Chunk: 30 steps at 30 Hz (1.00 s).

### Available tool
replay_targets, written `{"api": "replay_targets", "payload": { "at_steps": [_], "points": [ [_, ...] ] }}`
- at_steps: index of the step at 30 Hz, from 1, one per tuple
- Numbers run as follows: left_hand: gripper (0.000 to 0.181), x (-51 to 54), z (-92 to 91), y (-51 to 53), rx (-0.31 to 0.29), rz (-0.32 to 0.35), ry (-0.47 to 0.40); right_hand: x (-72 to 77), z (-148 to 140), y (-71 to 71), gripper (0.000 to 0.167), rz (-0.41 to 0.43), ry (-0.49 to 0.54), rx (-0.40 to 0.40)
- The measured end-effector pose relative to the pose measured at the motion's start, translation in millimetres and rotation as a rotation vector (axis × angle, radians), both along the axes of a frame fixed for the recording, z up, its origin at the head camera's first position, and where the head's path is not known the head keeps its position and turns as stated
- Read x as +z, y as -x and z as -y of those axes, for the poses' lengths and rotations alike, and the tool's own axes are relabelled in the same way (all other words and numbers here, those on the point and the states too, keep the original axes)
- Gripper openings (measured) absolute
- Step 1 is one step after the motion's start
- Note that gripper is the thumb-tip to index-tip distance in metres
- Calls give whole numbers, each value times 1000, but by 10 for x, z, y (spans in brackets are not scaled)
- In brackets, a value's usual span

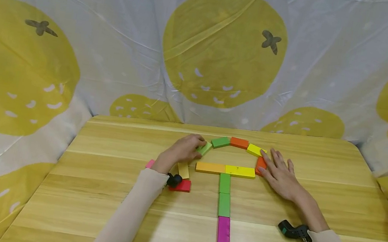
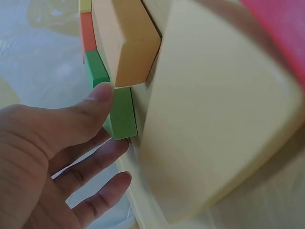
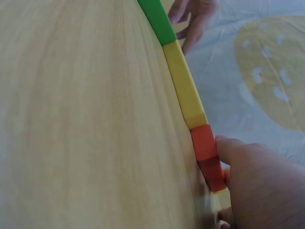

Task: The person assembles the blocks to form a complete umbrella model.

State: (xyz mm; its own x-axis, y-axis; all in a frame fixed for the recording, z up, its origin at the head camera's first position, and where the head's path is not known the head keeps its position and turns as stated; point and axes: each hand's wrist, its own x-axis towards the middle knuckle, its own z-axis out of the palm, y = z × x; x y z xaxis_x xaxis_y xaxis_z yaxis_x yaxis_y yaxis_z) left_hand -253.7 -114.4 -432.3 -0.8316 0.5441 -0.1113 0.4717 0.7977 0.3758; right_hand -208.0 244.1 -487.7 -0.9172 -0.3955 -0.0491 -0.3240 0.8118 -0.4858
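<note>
My left hand (image 1: 184,149) pinches a light green wooden block (image 2: 123,117) between thumb and fingers, at the left end of a curved line of blocks. Along that curve lie a green block (image 1: 221,142), an orange-red block (image 1: 239,143), a yellow block (image 1: 255,150) and a red-orange block (image 1: 260,164). With fingers spread and fairly straight, my right hand (image 1: 281,178) touches the red-orange block with its thumb; a fingertip lies by the yellow block. Under the curve, an orange block (image 1: 210,168) and another yellow block (image 1: 240,171) form a straight row.
A stem of two green blocks (image 1: 224,205) and a magenta block (image 1: 224,231) runs down from the row. Beside the left wrist lie a pale yellow block (image 1: 183,170), a red block (image 1: 183,185) and a partly hidden pink block (image 1: 150,164). A patterned cloth (image 1: 132,53) hangs behind the table.
</note>
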Motion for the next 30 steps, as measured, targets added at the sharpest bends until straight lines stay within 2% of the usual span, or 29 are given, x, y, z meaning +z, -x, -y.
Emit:
{"api": "replay_targets", "payload": {
  "at_steps": [11, 24, 30],
  "points": [
    [49, 24, -30, -5, 10, 9, 47, -9, 2, -2, 69, -4, -1, 1],
    [46, 21, -32, 15, 9, -15, 49, -25, -3, 9, 69, -3, -7, -1],
    [48, 19, -36, 21, 19, 0, 66, -22, 0, 7, 69, -3, -4, 0]
  ]
}}
